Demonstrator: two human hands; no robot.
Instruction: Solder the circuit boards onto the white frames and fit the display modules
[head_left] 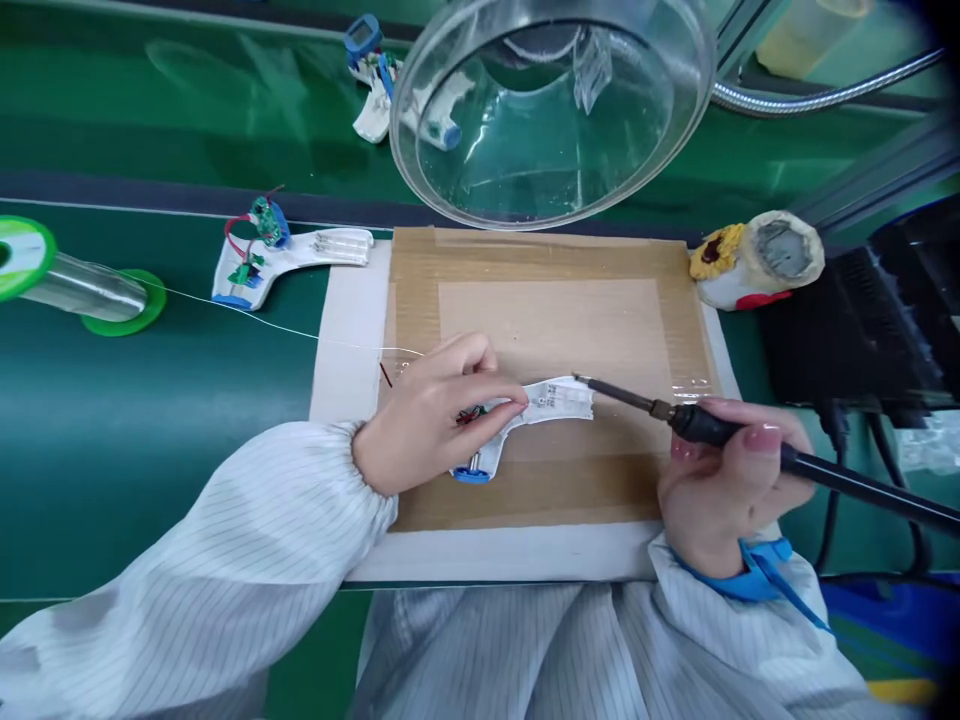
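My left hand is closed in a pinch over a white thermometer-gun half shell. A thin solder wire runs from the spool into this hand; its end is hidden by the fingers. Part of the shell, with small wires and a blue end piece, shows beneath the fingers. In my right hand is a soldering iron, gripped like a pen. Its tip points left and appears over the shell's handle end; I cannot tell whether they touch. The shell lies on a taped cardboard sheet.
At left stands a solder spool. Another shell with a circuit board lies beyond it. More units sit at the back, behind a round magnifier lens. A tip-cleaning pot and a black box stand on the right.
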